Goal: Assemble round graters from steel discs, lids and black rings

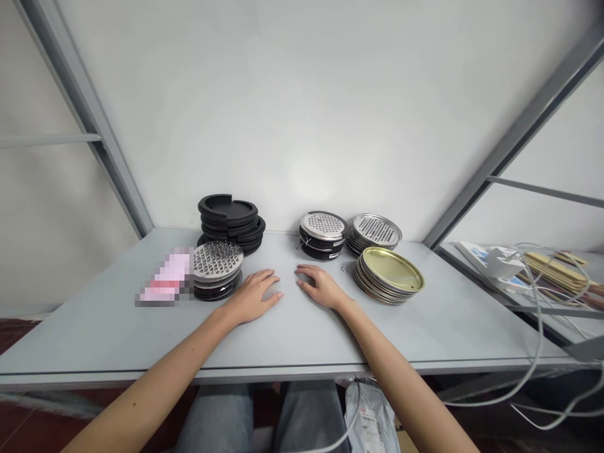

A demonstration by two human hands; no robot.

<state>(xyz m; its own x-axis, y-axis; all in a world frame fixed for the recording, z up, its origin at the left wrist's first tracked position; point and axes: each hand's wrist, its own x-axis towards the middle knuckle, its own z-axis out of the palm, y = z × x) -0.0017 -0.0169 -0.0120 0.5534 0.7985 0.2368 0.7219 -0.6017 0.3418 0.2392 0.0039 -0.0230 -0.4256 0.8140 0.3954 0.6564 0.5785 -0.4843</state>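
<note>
My left hand (pixel 255 296) lies on the grey table with its fingers apart and nothing in it. Just left of it stands a stack of round metal grater plates (pixel 218 261), the top one with raised teeth. My right hand (pixel 321 285) also rests on the table, holding nothing, fingers stretched toward the left. To its right is a stack of gold-coloured round lids (pixel 394 270). Behind it sit black-rimmed discs topped by a perforated grater plate (pixel 324 225) and a pile of slotted metal plates (pixel 376 230). Black ring-shaped holders (pixel 229 217) are piled at the back left.
A blurred pink item (pixel 167 277) lies on the left of the table (pixel 292 346). Grey metal frame posts (pixel 89 113) rise at both sides before a white wall. White cables (pixel 538 314) hang at the right, beside another surface where part of another person's hand (pixel 595 296) shows.
</note>
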